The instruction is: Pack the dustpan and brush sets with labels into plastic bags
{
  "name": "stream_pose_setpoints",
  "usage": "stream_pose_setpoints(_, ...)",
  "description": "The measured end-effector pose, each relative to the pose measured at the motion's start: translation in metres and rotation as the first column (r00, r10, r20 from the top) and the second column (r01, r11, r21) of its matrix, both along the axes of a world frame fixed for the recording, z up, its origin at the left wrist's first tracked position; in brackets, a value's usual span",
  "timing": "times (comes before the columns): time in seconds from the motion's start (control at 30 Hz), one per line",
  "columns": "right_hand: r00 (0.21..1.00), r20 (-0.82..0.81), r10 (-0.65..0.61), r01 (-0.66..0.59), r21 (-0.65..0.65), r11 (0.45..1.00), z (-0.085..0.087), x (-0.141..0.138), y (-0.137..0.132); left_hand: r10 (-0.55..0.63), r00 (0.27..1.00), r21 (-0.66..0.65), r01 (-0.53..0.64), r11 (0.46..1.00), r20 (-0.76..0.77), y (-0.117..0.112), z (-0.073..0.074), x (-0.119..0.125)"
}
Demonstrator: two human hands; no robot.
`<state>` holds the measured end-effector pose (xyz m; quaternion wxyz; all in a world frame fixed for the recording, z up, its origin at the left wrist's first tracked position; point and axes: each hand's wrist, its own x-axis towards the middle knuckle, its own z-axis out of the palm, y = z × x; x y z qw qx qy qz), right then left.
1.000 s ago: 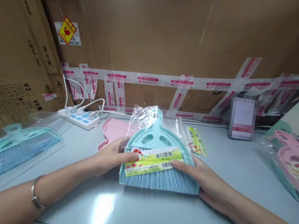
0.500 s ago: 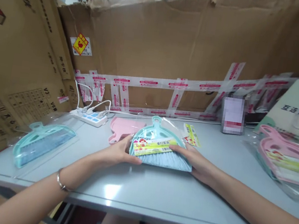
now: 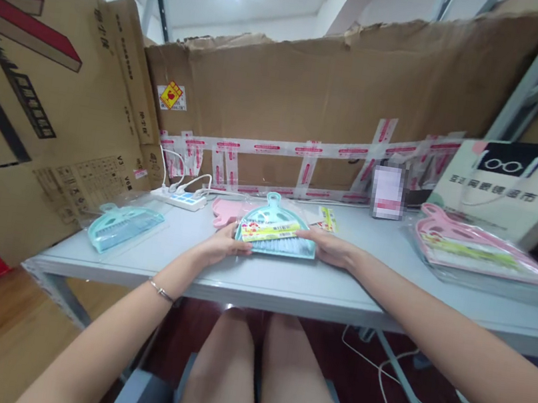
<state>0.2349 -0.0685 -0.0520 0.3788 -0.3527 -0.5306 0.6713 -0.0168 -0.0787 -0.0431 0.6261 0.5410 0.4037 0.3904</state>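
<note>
A light teal dustpan-and-brush set (image 3: 279, 216) in clear plastic lies at the middle of the table, handle pointing away from me. Pale blue bristles show along its near edge. A yellow-green printed card (image 3: 269, 231) lies aslant across its front. My left hand (image 3: 220, 245) is closed on the set's left edge, thumb towards the near side. On the right edge, my right hand (image 3: 335, 248) grips it, with fingertips at the end of the card. Behind the set, a pink dustpan (image 3: 225, 212) is partly hidden. Another yellow-green card (image 3: 329, 219) lies behind my right hand.
A bagged teal dustpan set (image 3: 126, 226) lies at the left of the table, bagged pink ones (image 3: 474, 249) at the right. A white power strip (image 3: 181, 199), a blurred-out upright object (image 3: 388, 191) and a large cardboard box (image 3: 286, 89) stand at the back. A printed bag (image 3: 498, 188) stands right.
The view has tilted up and drawn back, so my legs and more of the floor show. Both hands still hold the teal set, and a teal rim now shows below its bristles.
</note>
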Motion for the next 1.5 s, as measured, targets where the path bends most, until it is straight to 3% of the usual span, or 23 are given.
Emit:
stream_pose_setpoints(0.3,0.998,0.006,0.054,-0.055,0.024,0.998,0.001,0.006,-0.013,0.003,0.999,0.007,-0.003,1.000,-0.037,-0.008,0.001,0.003)
stream_pose_setpoints(0.67,0.968,-0.017,-0.249,0.249,0.023,0.968,-0.007,-0.006,-0.018,0.186,0.977,0.049,-0.182,0.982,-0.102,-0.003,-0.010,0.003)
stream_pose_setpoints(0.83,0.940,0.013,-0.341,0.340,0.008,0.940,-0.004,-0.007,-0.043,0.142,0.989,0.096,-0.139,0.986,-0.032,-0.027,-0.008,0.003)
stream_pose_setpoints(0.97,0.929,0.083,-0.362,0.363,-0.005,0.932,0.000,-0.005,-0.075,0.210,0.977,0.107,-0.212,0.971,0.027,-0.054,-0.008,0.008)
stream_pose_setpoints(1.13,0.902,0.232,-0.363,0.375,-0.004,0.927,0.005,-0.003,-0.096,0.291,0.952,0.183,-0.270,0.945,-0.095,-0.077,-0.008,0.014)
stream_pose_setpoints(1.27,0.869,0.362,-0.336,0.347,0.036,0.937,0.006,-0.003,-0.097,0.378,0.875,0.320,-0.280,0.905,-0.304,-0.082,-0.013,0.013)
stream_pose_setpoints(1.37,0.827,0.481,-0.292,0.294,0.073,0.953,0.006,0.000,-0.093,0.432,0.772,0.464,-0.202,0.862,-0.466,-0.087,-0.016,0.010)
stream_pose_setpoints(1.5,0.710,0.656,-0.258,0.228,0.133,0.965,0.009,0.008,-0.085,0.550,0.665,0.681,-0.084,0.727,-0.505,-0.101,-0.012,0.006)
